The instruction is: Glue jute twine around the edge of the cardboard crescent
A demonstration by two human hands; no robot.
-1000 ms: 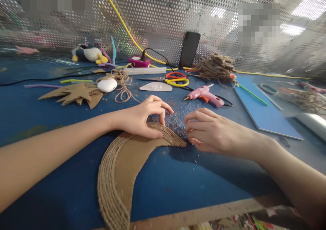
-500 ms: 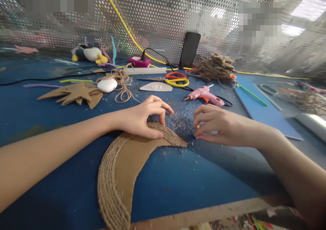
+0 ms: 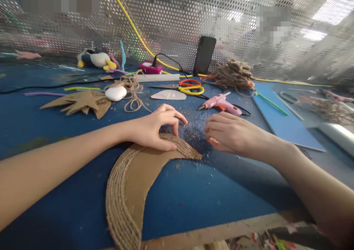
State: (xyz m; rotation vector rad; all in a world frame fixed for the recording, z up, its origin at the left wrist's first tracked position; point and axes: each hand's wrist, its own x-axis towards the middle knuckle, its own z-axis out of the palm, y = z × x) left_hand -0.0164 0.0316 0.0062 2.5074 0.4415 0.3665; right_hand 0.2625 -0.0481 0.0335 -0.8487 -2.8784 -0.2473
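Blue, littered table (image 3: 179, 191) under cardboard crescent (image 3: 139, 172) | perforated silvery screen (image 3: 177, 17) behind

Bare forearms (image 3: 69, 161), slender fingers (image 3: 178, 115)

The blue table (image 3: 188, 202) was strewn with pale crumbs (image 3: 193, 132) beside a cardboard crescent (image 3: 136, 180), which was laid flat at the front. Farther back, scissors (image 3: 174, 86), a white cutout (image 3: 168, 94) and a glue gun (image 3: 218, 103) were set down; cardboard pieces (image 3: 83, 100) were placed at left, a blue board (image 3: 287, 122) at right, and a twine heap (image 3: 235, 73) behind.
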